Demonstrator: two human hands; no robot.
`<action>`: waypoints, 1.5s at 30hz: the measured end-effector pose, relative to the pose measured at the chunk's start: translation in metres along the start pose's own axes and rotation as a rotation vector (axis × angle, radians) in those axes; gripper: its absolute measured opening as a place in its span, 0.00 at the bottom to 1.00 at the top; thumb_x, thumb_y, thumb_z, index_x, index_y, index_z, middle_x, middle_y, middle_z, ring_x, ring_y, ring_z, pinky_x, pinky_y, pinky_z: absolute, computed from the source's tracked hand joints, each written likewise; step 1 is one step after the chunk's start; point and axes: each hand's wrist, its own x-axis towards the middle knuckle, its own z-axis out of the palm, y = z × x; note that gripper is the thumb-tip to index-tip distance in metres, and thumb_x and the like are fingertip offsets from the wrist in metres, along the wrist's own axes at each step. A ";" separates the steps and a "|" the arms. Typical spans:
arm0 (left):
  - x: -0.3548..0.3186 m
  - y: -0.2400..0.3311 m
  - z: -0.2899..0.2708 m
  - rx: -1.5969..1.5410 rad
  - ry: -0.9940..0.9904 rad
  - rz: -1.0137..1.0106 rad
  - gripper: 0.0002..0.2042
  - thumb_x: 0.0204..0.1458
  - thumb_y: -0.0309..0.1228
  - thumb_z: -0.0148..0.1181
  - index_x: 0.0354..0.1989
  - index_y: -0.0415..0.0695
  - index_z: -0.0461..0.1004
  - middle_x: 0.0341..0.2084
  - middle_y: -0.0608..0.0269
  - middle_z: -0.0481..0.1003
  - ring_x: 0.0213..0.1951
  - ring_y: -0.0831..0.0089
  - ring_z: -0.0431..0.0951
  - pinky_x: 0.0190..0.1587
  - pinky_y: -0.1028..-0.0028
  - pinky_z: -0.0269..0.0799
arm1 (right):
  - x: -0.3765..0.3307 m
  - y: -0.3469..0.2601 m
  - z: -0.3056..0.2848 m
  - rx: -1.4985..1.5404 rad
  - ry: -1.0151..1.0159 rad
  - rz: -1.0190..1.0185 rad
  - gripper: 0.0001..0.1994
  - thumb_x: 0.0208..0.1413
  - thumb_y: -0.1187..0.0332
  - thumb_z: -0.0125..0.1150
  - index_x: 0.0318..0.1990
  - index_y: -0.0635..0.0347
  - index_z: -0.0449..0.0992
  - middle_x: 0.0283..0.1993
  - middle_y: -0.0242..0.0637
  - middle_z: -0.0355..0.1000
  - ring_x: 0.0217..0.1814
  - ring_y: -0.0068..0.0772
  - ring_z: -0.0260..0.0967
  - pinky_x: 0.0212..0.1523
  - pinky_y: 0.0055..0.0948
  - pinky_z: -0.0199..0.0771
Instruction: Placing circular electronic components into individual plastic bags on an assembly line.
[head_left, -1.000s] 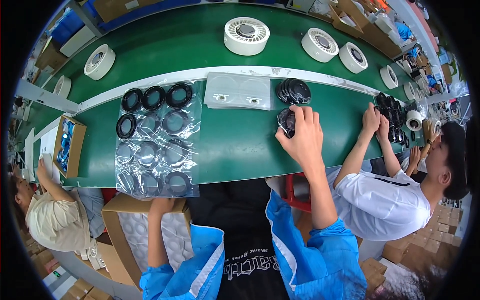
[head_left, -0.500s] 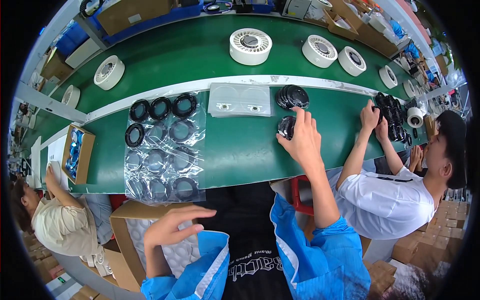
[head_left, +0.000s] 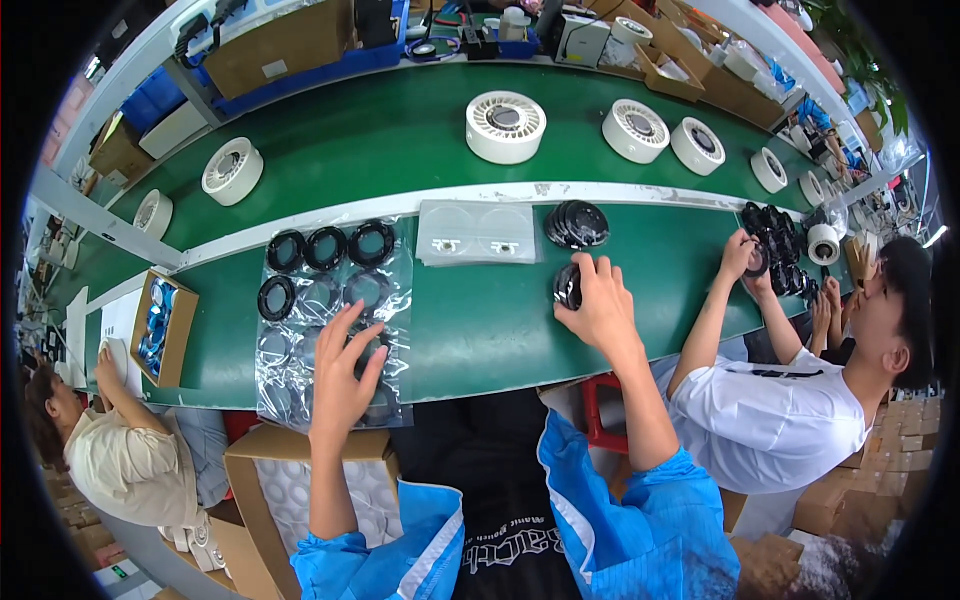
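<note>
Green-topped workbench (head_left: pixel 470 345) is divided lengthwise by a white metal rail (head_left: pixel 590 192), beyond which white, round, slotted housings (head_left: pixel 506 127) are spaced out. Clock positions are read from the middle of the view. At nine o'clock, a clear, glossy plastic sheet (head_left: pixel 405 345) is laid flat with black, flat rings (head_left: pixel 371 243) set in rows. Four rings are seen in full black, three across the far row and one at the left of the next; other places show paler, and some are hidden. By that showing, the far portion is judged done and the nearer rows left. The left hand (head_left: pixel 342 385) is held over the sheet, fingers spread and nothing gripped; contact cannot be told. At three o'clock, a glossy black disc (head_left: pixel 567 288) is gripped between thumb and curled fingers of the right hand (head_left: pixel 605 315). At two o'clock, overlapping black round discs (head_left: pixel 577 224) are left ungripped, beside pale translucent rectangular sheets (head_left: pixel 477 222) at twelve.
</note>
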 end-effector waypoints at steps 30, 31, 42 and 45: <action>0.006 -0.005 0.033 0.113 -0.041 -0.189 0.30 0.67 0.40 0.68 0.77 0.52 0.73 0.84 0.54 0.57 0.84 0.44 0.52 0.83 0.36 0.40 | 0.262 -0.134 -0.001 -0.107 0.170 -0.669 0.50 0.44 0.42 0.85 0.71 0.59 0.70 0.72 0.60 0.69 0.69 0.68 0.71 0.70 0.57 0.75; 0.003 -0.006 0.030 0.123 -0.029 -0.198 0.30 0.67 0.40 0.68 0.77 0.52 0.73 0.84 0.54 0.57 0.84 0.44 0.52 0.83 0.36 0.40 | 0.250 -0.129 -0.027 -0.031 0.202 -0.706 0.45 0.47 0.44 0.84 0.68 0.59 0.73 0.70 0.58 0.71 0.69 0.66 0.72 0.68 0.56 0.75; -0.003 -0.005 0.038 0.128 -0.006 -0.178 0.29 0.68 0.43 0.66 0.76 0.51 0.73 0.84 0.52 0.57 0.83 0.42 0.53 0.81 0.32 0.40 | 0.113 0.039 -0.034 -0.054 -0.266 -0.329 0.56 0.41 0.54 0.90 0.80 0.53 0.66 0.70 0.51 0.70 0.71 0.60 0.72 0.69 0.54 0.77; 0.000 -0.006 0.041 0.132 -0.018 -0.168 0.29 0.69 0.43 0.66 0.76 0.51 0.73 0.83 0.51 0.58 0.83 0.41 0.53 0.81 0.32 0.40 | 0.116 0.050 -0.026 -0.014 -0.192 -0.306 0.55 0.39 0.56 0.91 0.79 0.52 0.67 0.67 0.52 0.71 0.70 0.61 0.72 0.69 0.54 0.77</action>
